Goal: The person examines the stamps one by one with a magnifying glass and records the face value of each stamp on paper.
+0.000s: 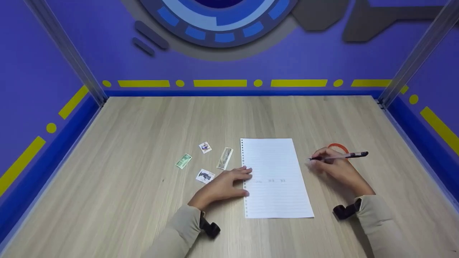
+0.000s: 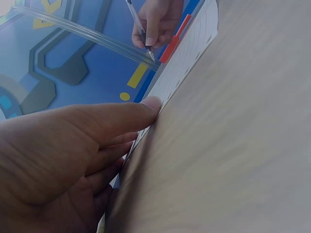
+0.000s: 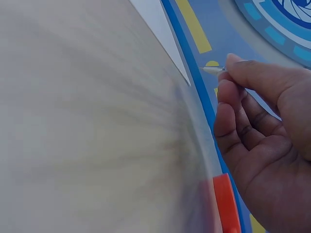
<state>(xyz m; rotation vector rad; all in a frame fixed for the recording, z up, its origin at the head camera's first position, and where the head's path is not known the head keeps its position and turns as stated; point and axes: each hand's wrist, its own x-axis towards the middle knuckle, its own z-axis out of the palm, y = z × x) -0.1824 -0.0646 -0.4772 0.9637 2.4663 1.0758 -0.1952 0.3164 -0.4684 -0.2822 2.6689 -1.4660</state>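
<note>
A sheet of lined loose-leaf paper (image 1: 272, 157) with punched holes down its left side lies on the table and bears a row of faint marks. My left hand (image 1: 226, 184) rests at its left edge, fingertips on the holes and the thumb lower on the same edge. To the right of the sheet, my right hand (image 1: 335, 168) pinches a pen (image 1: 353, 155) between thumb and fingers. The pen's tip (image 3: 209, 70) points left toward the paper, off its right edge. In the left wrist view the thumb (image 2: 131, 114) lies along the paper's border.
Several small stamps lie left of the sheet: a green one (image 1: 184, 161), a long greyish one (image 1: 225, 158), a white one (image 1: 205, 147) and another (image 1: 205, 176) close to my left hand. Behind my right hand sits an orange ring (image 1: 339, 146), partly hidden. Blue walls (image 1: 229, 71) enclose the table.
</note>
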